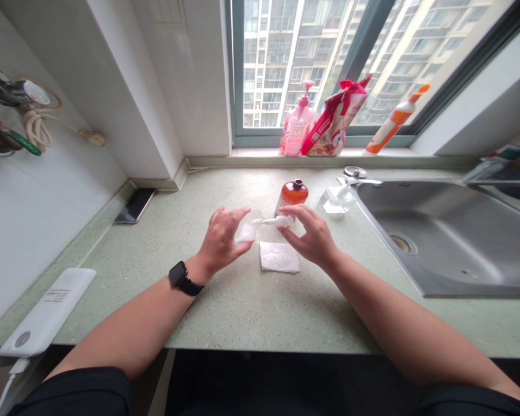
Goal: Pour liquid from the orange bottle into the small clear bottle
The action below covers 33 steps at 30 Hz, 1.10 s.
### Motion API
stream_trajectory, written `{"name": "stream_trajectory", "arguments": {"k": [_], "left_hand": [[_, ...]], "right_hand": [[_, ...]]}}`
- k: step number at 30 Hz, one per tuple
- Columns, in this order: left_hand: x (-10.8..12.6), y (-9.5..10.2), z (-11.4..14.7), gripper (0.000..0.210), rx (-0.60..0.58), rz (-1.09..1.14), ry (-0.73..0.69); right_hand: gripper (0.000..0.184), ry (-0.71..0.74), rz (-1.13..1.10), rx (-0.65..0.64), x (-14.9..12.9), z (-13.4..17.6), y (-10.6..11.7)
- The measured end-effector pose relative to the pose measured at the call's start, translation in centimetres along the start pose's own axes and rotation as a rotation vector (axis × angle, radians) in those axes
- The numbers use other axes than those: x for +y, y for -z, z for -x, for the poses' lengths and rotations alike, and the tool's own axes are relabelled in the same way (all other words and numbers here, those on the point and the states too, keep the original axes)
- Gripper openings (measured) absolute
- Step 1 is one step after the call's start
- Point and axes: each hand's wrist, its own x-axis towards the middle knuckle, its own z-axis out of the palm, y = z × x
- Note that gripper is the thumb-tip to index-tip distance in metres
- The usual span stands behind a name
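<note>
The left hand [221, 237] and right hand [314, 234] are set opposite each other, fingers and thumbs parted in open curves around a clear, narrow-necked piece [246, 232] with a white tube-like part [277, 221]; blur hides whether any fingertip touches either. The piece points sideways, its wide end toward the left hand and the tube toward the right, an arrangement that presumably leaves each end to one hand. Just beyond the right fingers stands an amber bottle [291, 195], upright with its neck uncovered, probably placed there to be within reach of both sides. Nearer the person, a folded white paper [279, 258] lies flat between the wrists. To the right, a clear pump bottle [337, 201] stands near the rim of the sink [459, 231], which limits sideways movement; the amber bottle limits forward movement. The surface [260, 323] offers more width leftward, toward the phone [135, 205], and ends in a front edge beneath the forearms.
</note>
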Motion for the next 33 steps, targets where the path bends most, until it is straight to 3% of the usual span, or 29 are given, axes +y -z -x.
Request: {"name": "stream_trajectory", "arguments": {"k": [9,16,22,29,33], "left_hand": [[-0.6,0.2,0.0,0.077,0.025,-0.011,0.051],[-0.5,0.1,0.0,0.079,0.030,0.009,0.072],[-0.5,0.1,-0.1,0.080,0.051,0.059,0.076],[-0.6,0.3,0.0,0.085,0.074,0.155,0.151],[-0.6,0.4,0.0,0.084,0.061,0.162,0.156]], "right_hand": [[0.013,0.076,0.062,-0.141,2.3,-0.5,2.1],[0.016,0.060,0.179,-0.257,3.3,-0.2,2.2],[0.019,-0.080,0.079,-0.268,3.4,-0.7,3.1],[0.031,-0.357,-0.027,-0.054,5.1,-2.1,8.8],[0.029,-0.516,0.078,-0.207,6.3,-1.8,11.3]]}}
